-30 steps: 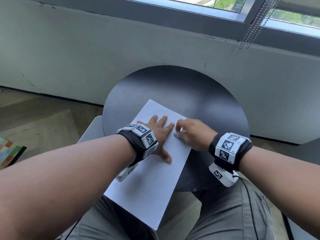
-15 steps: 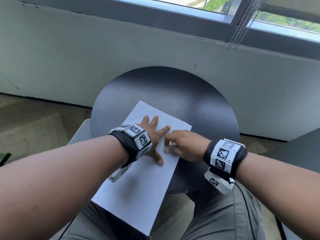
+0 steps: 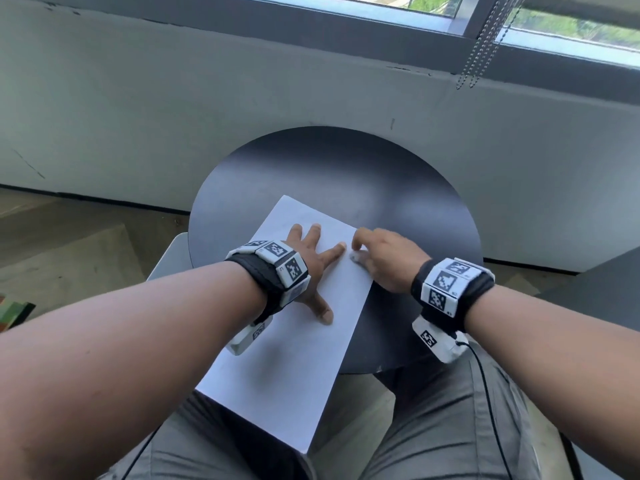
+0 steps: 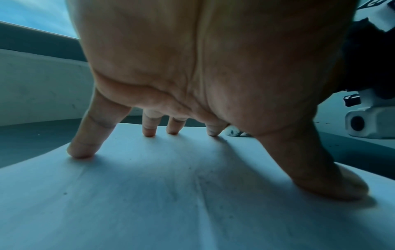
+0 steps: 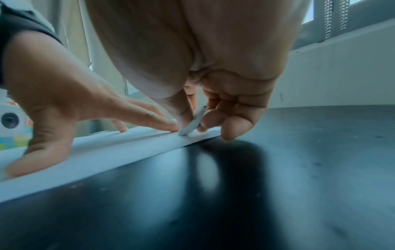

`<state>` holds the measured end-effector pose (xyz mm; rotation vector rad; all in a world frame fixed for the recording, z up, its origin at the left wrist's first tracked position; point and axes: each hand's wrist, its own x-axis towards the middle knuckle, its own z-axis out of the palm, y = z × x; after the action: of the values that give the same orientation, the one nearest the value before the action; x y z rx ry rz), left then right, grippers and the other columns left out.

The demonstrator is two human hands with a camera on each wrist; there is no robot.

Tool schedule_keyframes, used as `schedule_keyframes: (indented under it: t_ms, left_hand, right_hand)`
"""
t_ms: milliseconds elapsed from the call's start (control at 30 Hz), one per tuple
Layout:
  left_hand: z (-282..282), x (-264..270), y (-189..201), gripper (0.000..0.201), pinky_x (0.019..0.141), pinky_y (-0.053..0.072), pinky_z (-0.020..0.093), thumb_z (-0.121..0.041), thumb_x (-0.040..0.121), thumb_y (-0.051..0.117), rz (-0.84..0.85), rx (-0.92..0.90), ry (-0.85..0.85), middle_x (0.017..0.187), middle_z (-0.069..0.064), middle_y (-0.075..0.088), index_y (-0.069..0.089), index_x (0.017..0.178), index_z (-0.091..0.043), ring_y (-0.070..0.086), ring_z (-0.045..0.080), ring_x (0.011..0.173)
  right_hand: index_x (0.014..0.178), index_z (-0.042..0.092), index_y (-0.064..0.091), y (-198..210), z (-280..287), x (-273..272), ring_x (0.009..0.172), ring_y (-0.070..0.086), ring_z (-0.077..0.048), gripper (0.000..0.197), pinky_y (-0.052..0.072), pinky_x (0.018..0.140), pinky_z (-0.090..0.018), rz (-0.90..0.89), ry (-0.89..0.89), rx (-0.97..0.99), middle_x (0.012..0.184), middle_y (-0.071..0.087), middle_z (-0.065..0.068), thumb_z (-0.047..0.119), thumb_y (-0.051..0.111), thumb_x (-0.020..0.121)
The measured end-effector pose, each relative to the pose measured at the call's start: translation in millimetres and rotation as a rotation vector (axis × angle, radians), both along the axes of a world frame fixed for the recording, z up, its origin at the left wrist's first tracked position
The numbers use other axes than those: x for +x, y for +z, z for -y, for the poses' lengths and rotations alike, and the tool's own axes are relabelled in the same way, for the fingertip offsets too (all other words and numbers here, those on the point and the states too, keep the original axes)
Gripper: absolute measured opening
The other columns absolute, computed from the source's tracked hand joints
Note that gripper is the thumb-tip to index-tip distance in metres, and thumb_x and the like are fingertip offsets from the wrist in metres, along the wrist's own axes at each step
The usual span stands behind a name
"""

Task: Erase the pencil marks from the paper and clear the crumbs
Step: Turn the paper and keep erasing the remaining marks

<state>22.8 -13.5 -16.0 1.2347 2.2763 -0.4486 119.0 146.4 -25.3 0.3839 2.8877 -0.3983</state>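
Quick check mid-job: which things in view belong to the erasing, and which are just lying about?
In the job:
- paper, pressed flat by the spread left hand
- eraser, pinched in the right hand at the paper's right edge
- round black table under the sheet

Just around:
- bead chain hanging at the window
- colourful item on the floor, left

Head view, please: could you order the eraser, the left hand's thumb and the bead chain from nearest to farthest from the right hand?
1. Eraser: pinched in the right hand, on the paper's right edge.
2. Left hand's thumb: lower left, flat on the paper.
3. Bead chain: hanging at the window, far above.
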Motion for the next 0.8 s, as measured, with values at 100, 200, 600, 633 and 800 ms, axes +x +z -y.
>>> schedule_keyframes:
  t_ms: [100, 200, 600, 633, 800]
  left_hand:
    - [-0.8, -0.3, -0.4, 0.137, 0.112, 0.032, 0.063, -0.082, 0.057, 0.076, 0.013, 0.003, 0.007, 0.167, 0.009, -0.017, -0.013, 0.155, -0.049, -0.011, 0.043, 0.151]
    - [-3.0, 0.2, -0.4, 0.137, 0.111, 0.033, 0.063, -0.082, 0.057, 0.076, 0.016, 0.006, 0.007, 0.167, 0.009, -0.017, -0.014, 0.155, -0.050, -0.011, 0.043, 0.151]
    - [-3.2, 2.5, 1.8, 0.139, 0.114, 0.027, 0.064, -0.081, 0.057, 0.077, 0.019, -0.001, 0.019, 0.167, 0.010, -0.018, -0.014, 0.156, -0.048, -0.015, 0.044, 0.151]
    - [-3.1, 2.4, 1.4, 0.138, 0.113, 0.027, 0.064, -0.081, 0.057, 0.077, 0.012, 0.004, 0.018, 0.167, 0.010, -0.017, -0.013, 0.156, -0.048, -0.014, 0.044, 0.151]
    - [-0.8, 1.8, 1.9, 0.137, 0.113, 0.028, 0.064, -0.082, 0.057, 0.076, 0.011, 0.015, 0.023, 0.167, 0.008, -0.017, -0.014, 0.155, -0.049, -0.013, 0.042, 0.151]
  right_hand:
    - [0.108, 0.026, 0.047, -4.7, 18.6, 15.5, 0.100, 0.053, -0.026, 0.018, 0.044, 0.084, -0.037, 0.013, 0.099, -0.026, 0.105, 0.055, -0.002, 0.041, 0.042, 0.099]
    - [0.108, 0.028, 0.048, -5.9, 25.1, 22.3, 0.100, 0.054, -0.027, 0.018, 0.044, 0.087, -0.039, 0.049, 0.169, -0.061, 0.106, 0.055, -0.002, 0.042, 0.043, 0.097]
    - [0.113, 0.024, 0.047, -2.1, 40.3, 18.4, 0.096, 0.053, -0.028, 0.020, 0.045, 0.080, -0.037, 0.059, 0.146, -0.011, 0.105, 0.054, -0.006, 0.034, 0.043, 0.096]
    - [0.112, 0.026, 0.047, -2.5, 30.6, 9.7, 0.098, 0.054, -0.028, 0.019, 0.045, 0.081, -0.038, 0.046, 0.085, 0.008, 0.106, 0.054, -0.005, 0.036, 0.043, 0.096]
    - [0.107, 0.022, 0.048, 4.6, 16.5, -1.6, 0.100, 0.053, -0.030, 0.020, 0.046, 0.086, -0.040, 0.025, -0.054, 0.017, 0.109, 0.056, -0.008, 0.038, 0.043, 0.097]
